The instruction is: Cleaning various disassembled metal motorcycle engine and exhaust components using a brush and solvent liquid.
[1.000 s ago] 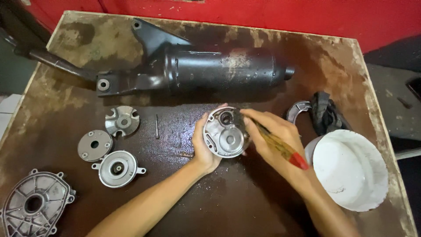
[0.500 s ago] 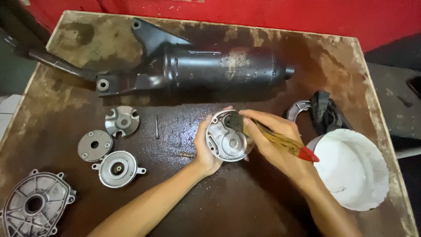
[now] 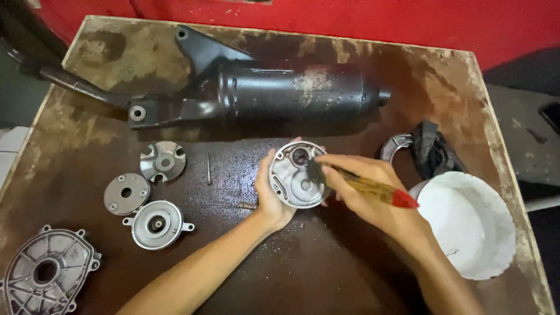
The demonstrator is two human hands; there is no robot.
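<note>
My left hand (image 3: 269, 195) grips a round silver metal housing (image 3: 294, 175) by its left rim, tilted up off the dark wooden table (image 3: 326, 268). My right hand (image 3: 364, 189) holds a paintbrush (image 3: 373, 188) with a worn wooden handle and a red end. The brush's dark bristles rest inside the housing, near its upper right.
A black exhaust muffler (image 3: 262, 93) lies across the back of the table. At left lie a slotted silver disc (image 3: 163, 160), a flat round plate (image 3: 126, 193), a round cover (image 3: 157, 224) and a ribbed casing (image 3: 49, 271). A white bowl (image 3: 466, 224) and a black rag (image 3: 433, 150) sit at right.
The brush has shifted inside the housing, and its red handle end has swung slightly outward to the right. My left hand keeps the housing in nearly the same place.
</note>
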